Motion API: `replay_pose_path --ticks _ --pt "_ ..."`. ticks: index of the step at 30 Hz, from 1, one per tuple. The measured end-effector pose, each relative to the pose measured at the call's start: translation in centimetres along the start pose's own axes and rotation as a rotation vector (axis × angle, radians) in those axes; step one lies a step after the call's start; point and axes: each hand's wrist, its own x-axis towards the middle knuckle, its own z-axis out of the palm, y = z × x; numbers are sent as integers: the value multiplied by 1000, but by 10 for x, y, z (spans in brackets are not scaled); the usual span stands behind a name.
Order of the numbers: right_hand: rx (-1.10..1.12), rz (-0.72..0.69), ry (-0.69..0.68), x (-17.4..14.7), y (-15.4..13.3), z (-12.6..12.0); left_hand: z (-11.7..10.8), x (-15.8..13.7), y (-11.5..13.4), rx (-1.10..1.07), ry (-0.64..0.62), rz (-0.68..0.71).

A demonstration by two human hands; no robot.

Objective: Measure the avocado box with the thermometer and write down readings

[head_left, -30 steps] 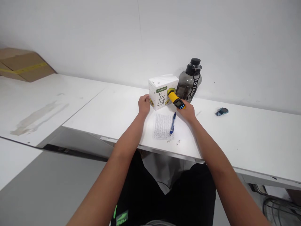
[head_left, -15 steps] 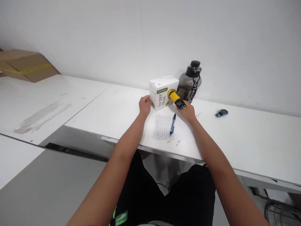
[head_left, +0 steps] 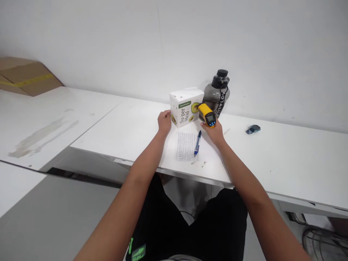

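Note:
A white "Su-per Meal" carton with avocado pictures stands upright on the white table. At its left side is my left hand, closed against the carton, with some fingertips hidden behind its edge. My right hand is wrapped round the grip of a yellow infrared thermometer, whose small screen and blue buttons face me. The thermometer's front end is close to the carton's right part. Just behind stands a grey water bottle with a black lid and strap. A blue pen lies on a handwritten sheet between my forearms.
A small dark teal object lies on the table to the right. At the far left sits a cardboard box with yellow tape. A grey smear marks the left table. The wall rises directly behind.
The thermometer has drawn back a little from the carton and turned, so its screen faces me more. The view has shifted slightly; my left hand stays at the carton.

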Motion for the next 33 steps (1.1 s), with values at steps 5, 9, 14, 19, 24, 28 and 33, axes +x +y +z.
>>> replay_pose_path --ticks 5,9,14,19,24,28,33 --pt "485 238 -224 -16 -27 0 1 1 -3 -24 13 23" --pt "666 374 -458 -22 -45 -8 2 3 -8 -28 10 33" --pt "580 293 -511 -27 -43 -7 1 4 -9 -26 -11 33" --pt "95 -89 -157 -35 -29 6 2 4 -8 -20 -3 23" --pt "-262 -243 20 -36 -20 7 1 3 -7 -27 -7 31" --pt "-231 -216 39 -34 -21 4 0 3 -7 -33 -7 33" --pt "-170 -148 4 -35 -30 4 -1 4 -5 -31 -35 15"
